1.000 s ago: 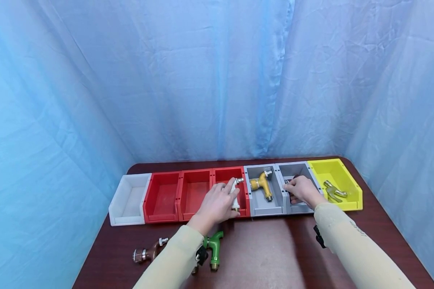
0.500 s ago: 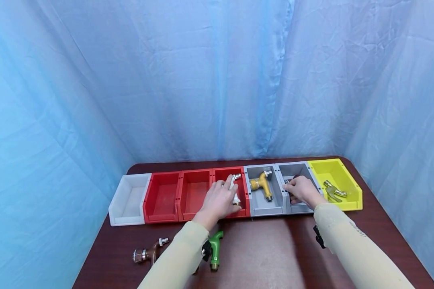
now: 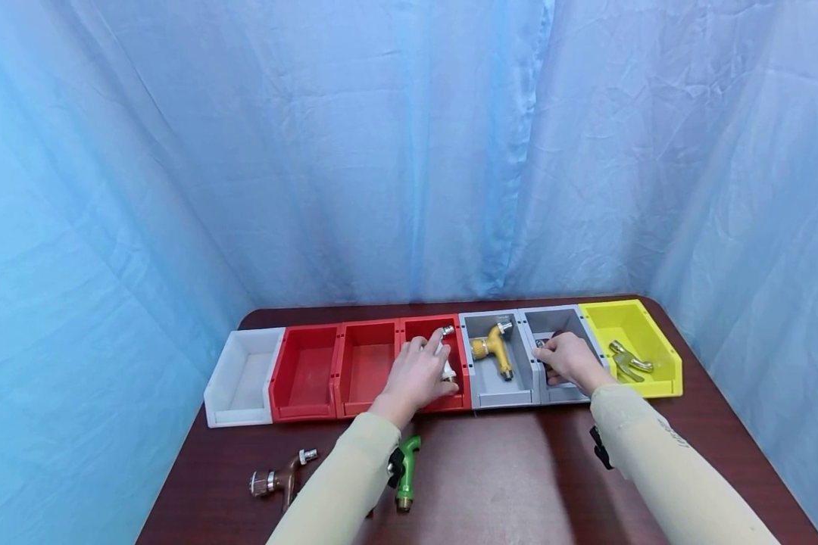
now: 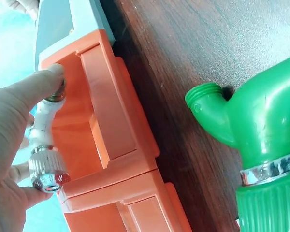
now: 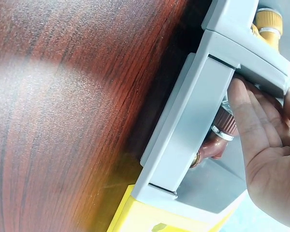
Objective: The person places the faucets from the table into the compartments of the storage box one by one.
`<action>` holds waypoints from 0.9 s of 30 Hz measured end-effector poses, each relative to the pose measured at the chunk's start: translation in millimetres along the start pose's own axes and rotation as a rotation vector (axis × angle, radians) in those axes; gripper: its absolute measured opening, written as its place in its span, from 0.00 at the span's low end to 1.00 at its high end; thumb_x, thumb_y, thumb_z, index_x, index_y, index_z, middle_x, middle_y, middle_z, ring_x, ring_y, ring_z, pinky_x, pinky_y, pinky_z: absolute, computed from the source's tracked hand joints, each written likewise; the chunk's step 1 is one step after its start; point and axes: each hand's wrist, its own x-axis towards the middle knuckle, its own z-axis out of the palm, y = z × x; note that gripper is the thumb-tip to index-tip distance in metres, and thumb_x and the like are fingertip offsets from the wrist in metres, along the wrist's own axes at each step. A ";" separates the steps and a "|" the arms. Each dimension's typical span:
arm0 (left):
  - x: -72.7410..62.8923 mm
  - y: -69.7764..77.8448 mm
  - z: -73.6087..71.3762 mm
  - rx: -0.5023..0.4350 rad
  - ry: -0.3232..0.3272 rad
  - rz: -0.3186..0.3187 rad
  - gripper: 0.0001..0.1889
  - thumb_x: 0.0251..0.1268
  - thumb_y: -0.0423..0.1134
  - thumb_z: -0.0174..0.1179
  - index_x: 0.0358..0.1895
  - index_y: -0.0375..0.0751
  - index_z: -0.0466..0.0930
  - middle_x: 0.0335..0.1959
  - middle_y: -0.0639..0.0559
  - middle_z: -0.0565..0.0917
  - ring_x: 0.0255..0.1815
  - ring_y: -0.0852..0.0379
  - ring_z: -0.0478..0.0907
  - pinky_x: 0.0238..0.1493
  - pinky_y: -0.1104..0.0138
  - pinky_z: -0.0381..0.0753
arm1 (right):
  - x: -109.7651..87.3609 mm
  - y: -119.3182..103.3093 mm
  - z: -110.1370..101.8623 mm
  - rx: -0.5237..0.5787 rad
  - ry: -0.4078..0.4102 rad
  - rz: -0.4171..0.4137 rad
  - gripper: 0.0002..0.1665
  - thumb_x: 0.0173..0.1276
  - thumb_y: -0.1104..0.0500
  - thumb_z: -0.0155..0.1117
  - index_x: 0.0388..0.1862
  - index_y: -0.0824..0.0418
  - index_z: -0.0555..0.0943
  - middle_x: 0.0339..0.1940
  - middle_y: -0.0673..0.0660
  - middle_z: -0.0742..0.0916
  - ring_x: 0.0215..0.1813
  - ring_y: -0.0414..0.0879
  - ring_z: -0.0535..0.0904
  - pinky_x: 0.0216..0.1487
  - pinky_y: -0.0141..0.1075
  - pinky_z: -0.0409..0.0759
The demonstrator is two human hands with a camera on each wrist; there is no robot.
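Observation:
Over the third red bin (image 3: 412,322), my left hand (image 3: 416,375) holds a white faucet (image 3: 448,371). In the left wrist view the thumb is at the faucet's brass end and fingers are by its ribbed knob (image 4: 47,162). My right hand (image 3: 569,359) reaches into the right grey bin (image 5: 183,128). Its fingers lie fairly straight beside a reddish-brown faucet (image 5: 225,122), partly covering it; the thumb is near the bin's side wall. A yellow faucet (image 3: 497,350) lies in the grey bin between the hands.
A green faucet (image 3: 407,473) and a brown faucet (image 3: 282,478) lie on the dark wood table (image 3: 511,469), partly behind the left sleeve. The row also has a white bin (image 3: 238,416), two other red bins and a yellow bin (image 3: 668,363) holding a brass-coloured faucet (image 3: 629,361).
My left hand has shifted slightly right and farther into the red bin with the white faucet, whose silver tip has swung a little left. My right hand has stayed still.

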 end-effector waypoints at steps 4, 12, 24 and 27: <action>0.5 -1.7 2.4 -0.037 -0.009 0.020 0.42 0.58 0.62 0.71 0.75 0.52 0.71 0.81 0.48 0.61 0.76 0.40 0.63 0.75 0.49 0.67 | -0.5 -0.6 0.2 0.002 0.000 -0.001 0.16 0.79 0.56 0.59 0.46 0.71 0.83 0.35 0.60 0.83 0.33 0.49 0.84 0.33 0.40 0.88; -14.8 -9.3 3.3 -0.044 -0.078 0.019 0.45 0.57 0.65 0.70 0.78 0.56 0.67 0.81 0.51 0.62 0.80 0.41 0.58 0.79 0.49 0.60 | -0.9 -0.5 0.7 -0.005 0.005 0.012 0.16 0.79 0.56 0.59 0.45 0.70 0.83 0.35 0.60 0.83 0.34 0.49 0.84 0.34 0.40 0.88; -52.3 -13.9 -7.5 -0.066 -0.068 0.119 0.49 0.52 0.68 0.72 0.78 0.60 0.66 0.81 0.51 0.61 0.80 0.39 0.57 0.75 0.45 0.65 | -0.7 0.5 0.6 0.002 -0.005 0.010 0.15 0.79 0.56 0.59 0.41 0.68 0.83 0.33 0.61 0.83 0.33 0.49 0.85 0.34 0.41 0.88; -59.7 -11.7 -9.5 -0.066 -0.071 0.136 0.49 0.51 0.68 0.72 0.78 0.60 0.66 0.81 0.52 0.62 0.80 0.40 0.56 0.75 0.46 0.66 | -0.5 0.4 0.9 0.000 -0.002 0.010 0.15 0.79 0.56 0.59 0.41 0.68 0.83 0.33 0.61 0.83 0.33 0.49 0.85 0.34 0.40 0.88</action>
